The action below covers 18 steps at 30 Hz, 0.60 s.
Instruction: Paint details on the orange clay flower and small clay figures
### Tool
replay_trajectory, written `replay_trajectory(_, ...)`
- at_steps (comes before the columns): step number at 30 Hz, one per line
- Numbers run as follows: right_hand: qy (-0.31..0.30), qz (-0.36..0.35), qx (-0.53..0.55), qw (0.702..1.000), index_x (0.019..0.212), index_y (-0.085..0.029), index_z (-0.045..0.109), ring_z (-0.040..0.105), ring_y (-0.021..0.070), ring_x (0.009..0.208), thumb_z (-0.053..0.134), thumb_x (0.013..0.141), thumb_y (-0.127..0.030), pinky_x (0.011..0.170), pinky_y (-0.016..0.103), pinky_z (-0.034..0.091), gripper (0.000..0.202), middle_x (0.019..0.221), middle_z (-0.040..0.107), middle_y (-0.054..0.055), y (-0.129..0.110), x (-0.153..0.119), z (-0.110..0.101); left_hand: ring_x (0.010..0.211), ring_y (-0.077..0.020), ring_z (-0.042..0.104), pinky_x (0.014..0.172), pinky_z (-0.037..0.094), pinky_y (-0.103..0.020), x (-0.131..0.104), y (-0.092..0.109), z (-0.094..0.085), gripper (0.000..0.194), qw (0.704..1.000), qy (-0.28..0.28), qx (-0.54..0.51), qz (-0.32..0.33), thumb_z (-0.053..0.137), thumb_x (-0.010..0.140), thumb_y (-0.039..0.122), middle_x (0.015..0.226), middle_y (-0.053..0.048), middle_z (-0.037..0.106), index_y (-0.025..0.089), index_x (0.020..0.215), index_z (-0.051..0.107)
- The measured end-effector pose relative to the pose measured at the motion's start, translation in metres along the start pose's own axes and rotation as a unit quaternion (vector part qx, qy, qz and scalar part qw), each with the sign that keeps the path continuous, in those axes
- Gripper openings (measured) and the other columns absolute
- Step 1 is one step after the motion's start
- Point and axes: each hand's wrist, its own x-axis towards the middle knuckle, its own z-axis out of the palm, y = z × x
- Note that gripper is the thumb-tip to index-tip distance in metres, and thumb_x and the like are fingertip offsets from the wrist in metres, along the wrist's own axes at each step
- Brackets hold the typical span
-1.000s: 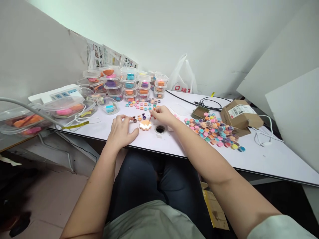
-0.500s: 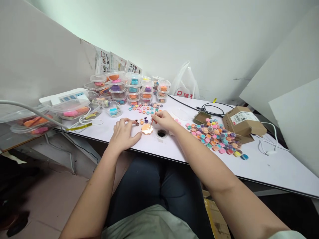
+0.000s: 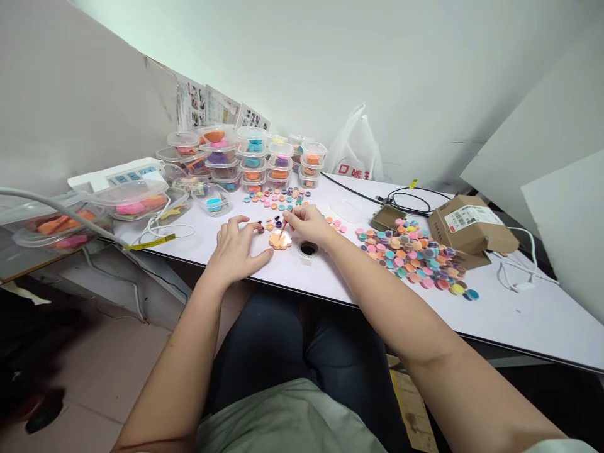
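A small cloud- or flower-shaped orange-and-white piece [image 3: 276, 242] lies flat on the white table [image 3: 325, 277]. My right hand [image 3: 309, 225] pinches a thin reddish paintbrush [image 3: 284, 228], its tip down at the upper part of the piece. To the left, my left hand [image 3: 236, 248] rests on the table with fingers spread and thumb close to the piece's edge; whether the thumb touches it, I cannot tell. Just beyond the piece stand several tiny open paint pots, among them a dark purple one [image 3: 278, 222] and a brown one [image 3: 260, 228].
Stacked clear tubs [image 3: 252, 162] with coloured contents line the back left. Loose round paint pots [image 3: 415, 255] heap at the right, before a cardboard box [image 3: 465, 229]. A cable hole [image 3: 309, 250], white plastic bag [image 3: 355, 148], black cable [image 3: 410, 200] and power strip [image 3: 117, 176] are around.
The brush tip has moved left and inward over the piece, as my right hand shifted slightly. My left hand stays beside it. The camera view has shifted a little.
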Motion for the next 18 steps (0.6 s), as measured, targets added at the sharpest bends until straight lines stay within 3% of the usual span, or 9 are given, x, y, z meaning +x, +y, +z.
replay_trajectory(3, 0.003, 0.009, -0.039, 0.999, 0.063, -0.018, 0.060, 0.044, 0.0117, 0.055, 0.055, 0.096, -0.041, 0.057, 0.028, 0.032, 0.041, 0.052, 0.047, -0.004, 0.0005, 0.0015, 0.0029, 0.137, -0.0401, 0.042, 0.114, 0.036, -0.057, -0.0004, 0.0005, -0.0004, 0.060, 1.000, -0.003, 0.001, 0.002, 0.065, 0.082, 0.057, 0.142, -0.018, 0.042, 0.023, 0.132, 0.060)
replay_trajectory(6, 0.078, 0.041, -0.062, 0.994, 0.059, -0.018, 0.056, 0.044, 0.0122, 0.056, 0.056, 0.096, -0.038, 0.057, 0.029, 0.031, 0.042, 0.053, 0.046, -0.003, 0.0045, 0.0041, 0.0029, 0.136, -0.0405, 0.042, 0.114, 0.035, -0.058, -0.0009, 0.0014, -0.0016, 0.060, 1.000, -0.011, 0.003, 0.003, 0.065, 0.082, 0.057, 0.141, -0.019, 0.042, 0.023, 0.131, 0.060)
replay_trajectory(9, 0.127, 0.033, -0.017, 0.991, 0.065, -0.018, 0.062, 0.044, 0.0122, 0.057, 0.056, 0.096, -0.039, 0.058, 0.028, 0.032, 0.038, 0.055, 0.047, -0.004, 0.0049, 0.0041, 0.0017, 0.135, -0.0416, 0.043, 0.115, 0.034, -0.059, -0.0011, 0.0024, -0.0025, 0.061, 1.000, -0.011, 0.004, 0.002, 0.065, 0.082, 0.058, 0.142, -0.019, 0.041, 0.023, 0.132, 0.060)
replay_trajectory(12, 0.079, 0.013, 0.043, 0.996, 0.074, -0.017, 0.068, 0.045, 0.0116, 0.055, 0.055, 0.097, -0.041, 0.058, 0.027, 0.035, 0.036, 0.058, 0.053, -0.003, 0.0017, 0.0016, 0.0020, 0.134, -0.0424, 0.042, 0.114, 0.034, -0.059, -0.0009, 0.0028, -0.0028, 0.062, 1.000, -0.014, 0.003, -0.003, 0.065, 0.082, 0.058, 0.144, -0.019, 0.040, 0.023, 0.132, 0.060)
replay_trajectory(15, 0.005, 0.012, 0.012, 1.000, 0.072, -0.016, 0.069, 0.047, 0.0125, 0.054, 0.057, 0.097, -0.038, 0.058, 0.028, 0.036, 0.035, 0.058, 0.058, -0.001, 0.0004, 0.0005, 0.0031, 0.135, -0.0422, 0.042, 0.114, 0.034, -0.060, -0.0008, 0.0028, -0.0028, 0.062, 1.000, -0.023, 0.003, -0.003, 0.065, 0.081, 0.059, 0.144, -0.019, 0.040, 0.023, 0.132, 0.060)
replay_trajectory(18, 0.040, 0.019, -0.011, 0.999, 0.072, -0.017, 0.068, 0.055, 0.0145, 0.061, 0.054, 0.097, -0.030, 0.066, 0.029, 0.043, 0.031, 0.064, 0.067, 0.002, 0.0020, 0.0022, 0.0024, 0.136, -0.0418, 0.041, 0.115, 0.034, -0.060, -0.0009, 0.0030, -0.0032, 0.062, 1.000, -0.025, 0.000, 0.000, 0.065, 0.082, 0.059, 0.144, -0.018, 0.040, 0.024, 0.132, 0.060)
